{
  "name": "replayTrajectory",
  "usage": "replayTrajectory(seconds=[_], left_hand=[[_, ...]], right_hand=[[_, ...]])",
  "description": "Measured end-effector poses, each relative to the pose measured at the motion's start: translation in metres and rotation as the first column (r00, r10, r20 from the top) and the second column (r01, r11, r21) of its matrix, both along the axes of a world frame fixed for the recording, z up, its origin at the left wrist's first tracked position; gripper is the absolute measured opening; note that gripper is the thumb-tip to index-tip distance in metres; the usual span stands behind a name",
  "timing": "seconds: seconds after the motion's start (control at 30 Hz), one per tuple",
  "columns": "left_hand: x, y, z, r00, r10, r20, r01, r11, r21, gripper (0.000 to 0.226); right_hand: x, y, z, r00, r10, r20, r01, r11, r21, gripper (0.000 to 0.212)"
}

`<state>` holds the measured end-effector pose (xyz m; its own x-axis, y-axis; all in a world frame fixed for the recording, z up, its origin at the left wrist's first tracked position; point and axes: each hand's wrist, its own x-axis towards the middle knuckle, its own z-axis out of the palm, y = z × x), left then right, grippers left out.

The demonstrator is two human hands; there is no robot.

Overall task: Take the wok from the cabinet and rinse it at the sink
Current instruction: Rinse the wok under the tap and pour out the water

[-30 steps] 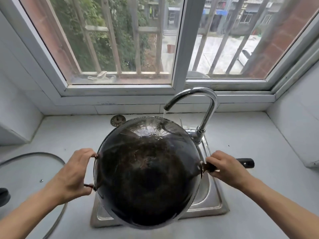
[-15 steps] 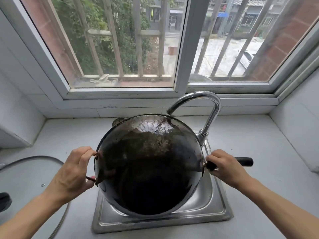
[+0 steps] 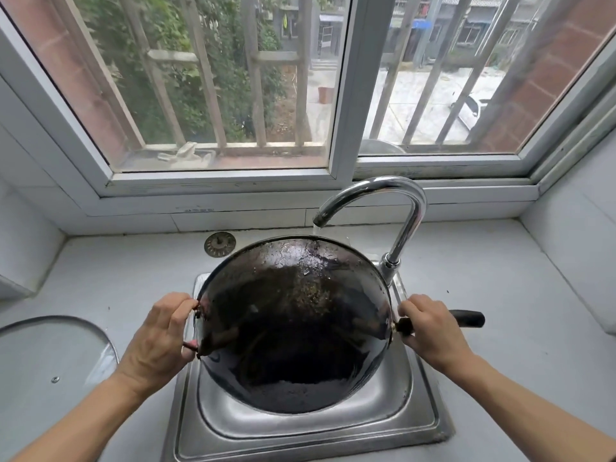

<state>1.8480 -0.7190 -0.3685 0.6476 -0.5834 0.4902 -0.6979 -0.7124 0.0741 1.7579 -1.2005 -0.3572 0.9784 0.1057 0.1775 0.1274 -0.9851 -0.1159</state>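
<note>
Wet black wok (image 3: 293,325) hangs tilted over the sink (image 3: 416,425) under the running tap (image 3: 383,201), my left hand (image 3: 160,341) gripping its loop, right hand (image 3: 430,331) clamped on its handle (image 3: 466,319); a slick grip could drop it.

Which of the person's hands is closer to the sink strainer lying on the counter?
Left. The left hand grips the wok's small side handle, below the strainer. The right hand holds the long handle on the wok's far side, farther away.
</note>
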Motion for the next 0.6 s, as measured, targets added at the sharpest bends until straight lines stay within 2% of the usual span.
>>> replayTrajectory(seconds=[0.13,0.6], left_hand=[[0.015,-0.006,-0.007,0.998,-0.007,-0.06,0.009,1.0,0.029,0.066],[0.029,-0.025,0.002,0.986,0.048,-0.161,-0.044,0.999,0.028,0.068]], right_hand=[[0.008,-0.005,-0.012,1.0,-0.025,0.004,0.025,1.0,-0.001,0.042],[0.026,-0.017,-0.026,0.999,-0.043,0.013,0.043,0.999,-0.006,0.042]])
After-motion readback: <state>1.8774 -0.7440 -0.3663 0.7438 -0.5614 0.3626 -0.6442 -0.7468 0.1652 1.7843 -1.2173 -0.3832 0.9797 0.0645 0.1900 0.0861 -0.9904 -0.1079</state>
